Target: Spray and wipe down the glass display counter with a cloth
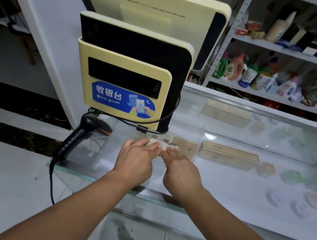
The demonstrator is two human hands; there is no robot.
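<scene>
Cloth [163, 145], small and pale, lies mid-frame on the glass surface [226, 181], pressed flat under the fingertips of left hand [135, 160] and right hand [182, 170]. Pushing farther up risks snagging the cable [166, 116] or nudging the payment terminal [125, 87].

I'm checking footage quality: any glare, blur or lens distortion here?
Head view: small bright glare spots on the glass counter; wide-angle bending leans the shelves and payment terminal; shelf goods are soft and smeared; both the left hand and right hand on the cloth look fairly sharp.
</scene>
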